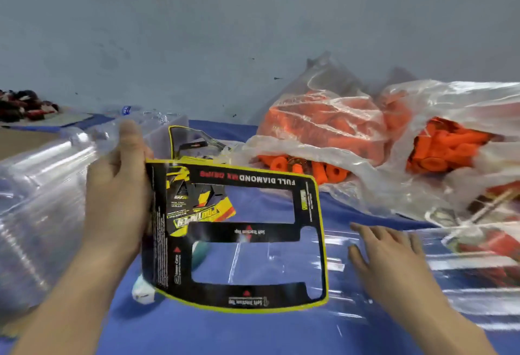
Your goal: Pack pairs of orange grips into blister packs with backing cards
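Left grip [118,194] pinches the backing card [264,232] along its left edge only, with the thumb on the printed face and the fingers hidden behind it. The rest of the card hangs unsupported above the blue table [197,332].

Far left, a stack of clear blister shells [42,199] lies just beside that hand, and a small white and teal object [143,290] sits under the card's near-left corner.

To the right, the right grip [385,253] is spread flat, fingers straight, on a clear blister pack [339,266] lying on the table partly beneath the card.

The orange grips [318,168] are not in the pack. They lie at the far right, spilling from the open mouth of a plastic bag [323,118], with more in a second bag [450,152].

Risks, as I judge them:
- **Card sag:** a one-edge hold lets the card droop or twist, so its windows may miss the pack's moulded cavities.
- **Catching:** the object beneath could snag the low corner as the card comes down.
- **Pack sliding:** the pack is glossy on a smooth table and may skate away if the flat hand eases off.
- **Wrong order:** seating the card before a pair goes in would mean undoing it.
- **Loose grips:** those at the bag mouth could roll out.
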`<state>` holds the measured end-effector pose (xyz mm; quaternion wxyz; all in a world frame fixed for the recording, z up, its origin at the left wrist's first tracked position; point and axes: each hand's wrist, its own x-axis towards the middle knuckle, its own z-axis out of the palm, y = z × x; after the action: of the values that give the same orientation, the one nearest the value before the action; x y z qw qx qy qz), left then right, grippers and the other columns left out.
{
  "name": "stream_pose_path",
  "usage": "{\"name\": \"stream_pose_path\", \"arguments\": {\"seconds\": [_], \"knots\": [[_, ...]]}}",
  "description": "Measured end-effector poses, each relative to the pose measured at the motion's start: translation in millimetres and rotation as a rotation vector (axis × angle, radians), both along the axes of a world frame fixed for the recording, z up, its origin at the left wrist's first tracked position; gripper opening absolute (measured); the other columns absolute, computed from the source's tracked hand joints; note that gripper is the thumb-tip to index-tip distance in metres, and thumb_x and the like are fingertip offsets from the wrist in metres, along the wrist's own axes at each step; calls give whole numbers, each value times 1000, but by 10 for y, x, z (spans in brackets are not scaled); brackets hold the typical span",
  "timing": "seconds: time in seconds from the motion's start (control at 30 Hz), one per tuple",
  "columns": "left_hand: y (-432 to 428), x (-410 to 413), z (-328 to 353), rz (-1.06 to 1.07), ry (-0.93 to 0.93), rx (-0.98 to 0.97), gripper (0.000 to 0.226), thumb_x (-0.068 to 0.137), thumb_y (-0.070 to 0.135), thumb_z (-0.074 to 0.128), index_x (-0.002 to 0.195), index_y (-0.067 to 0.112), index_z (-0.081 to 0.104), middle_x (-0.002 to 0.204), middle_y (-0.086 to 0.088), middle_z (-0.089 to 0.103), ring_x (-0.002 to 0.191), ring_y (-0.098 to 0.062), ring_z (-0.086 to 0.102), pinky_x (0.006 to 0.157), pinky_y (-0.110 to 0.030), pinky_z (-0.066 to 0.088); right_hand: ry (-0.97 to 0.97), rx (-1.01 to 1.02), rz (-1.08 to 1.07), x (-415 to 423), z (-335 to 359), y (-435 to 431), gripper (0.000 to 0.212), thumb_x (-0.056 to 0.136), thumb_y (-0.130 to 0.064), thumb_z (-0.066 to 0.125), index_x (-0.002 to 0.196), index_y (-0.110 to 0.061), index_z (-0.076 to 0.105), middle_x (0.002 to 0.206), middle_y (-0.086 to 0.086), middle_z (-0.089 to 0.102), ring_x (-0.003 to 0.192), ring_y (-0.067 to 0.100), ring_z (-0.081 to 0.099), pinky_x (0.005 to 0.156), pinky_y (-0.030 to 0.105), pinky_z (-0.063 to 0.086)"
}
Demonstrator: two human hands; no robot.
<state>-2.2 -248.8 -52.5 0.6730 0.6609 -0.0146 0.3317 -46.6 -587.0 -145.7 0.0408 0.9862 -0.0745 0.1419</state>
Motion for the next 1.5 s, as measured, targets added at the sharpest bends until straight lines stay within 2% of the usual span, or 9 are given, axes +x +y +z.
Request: {"name": "stream_pose_path", "arguments": {"seconds": [0.07,0.2,0.33,0.53,0.6,0.73,0.83,1.17,1.5], "knots": [[-193,-27,-57,57,-3,132,65,89,75,42,54,21,52,42,9,46,38,-8,40,41,-19,35,-117,95,74,4,57,17,45,100,-40,40,144,-33,42,134,-11,57,128,20,47,111,42,28],[-423,0,-201,102,87,314,74,95,64,35,65,-3,49,55,-3,47,54,-15,40,50,-33,33,-164,885,401,-56,242,162,37,95,-58,35,123,-49,57,117,-29,64,112,-7,55,87,11,38],[-524,14,-271,122,86,338,69,98,58,36,62,1,48,50,1,47,48,-11,38,45,-24,31,-53,1273,545,-32,375,301,38,82,-60,50,117,-48,59,100,-15,72,99,4,66,89,25,47],[-610,38,-276,145,83,322,74,100,60,33,68,-6,44,62,-28,47,52,-17,36,53,-44,35,20,1333,560,-30,488,237,21,89,-42,65,108,-36,72,97,-8,73,96,11,67,90,20,48],[-634,27,-272,134,55,297,74,98,64,32,68,-2,44,58,-21,45,52,-16,37,51,-39,35,-58,1291,529,-45,498,204,11,90,-32,66,97,-35,74,92,-10,73,90,8,66,81,12,45],[-697,-65,-268,-22,-120,389,48,97,58,38,77,16,52,62,-6,48,51,-3,40,46,-17,34,-269,1428,481,-43,555,55,14,90,-21,67,94,-31,77,91,-1,74,84,11,62,84,31,47],[-780,-169,-301,-178,-122,521,19,79,55,58,81,36,54,73,7,61,56,-7,51,52,-20,40,-419,1506,460,-43,626,-57,14,89,-20,68,92,-31,78,85,-1,73,79,11,59,77,26,49],[-1047,-303,-777,-371,-311,1263,67,76,70,66,124,28,50,130,11,46,115,-10,51,96,-23,40,-552,1560,537,-101,727,-137,18,79,-25,71,96,-24,76,99,1,74,93,11,68,80,16,51],[-1282,-450,-921,-350,-409,1199,73,79,74,60,134,31,37,149,5,32,121,-15,53,98,-26,40,-504,1859,453,-111,801,-9,14,84,-17,69,90,-25,78,102,15,73,103,32,69,78,25,58]]}}
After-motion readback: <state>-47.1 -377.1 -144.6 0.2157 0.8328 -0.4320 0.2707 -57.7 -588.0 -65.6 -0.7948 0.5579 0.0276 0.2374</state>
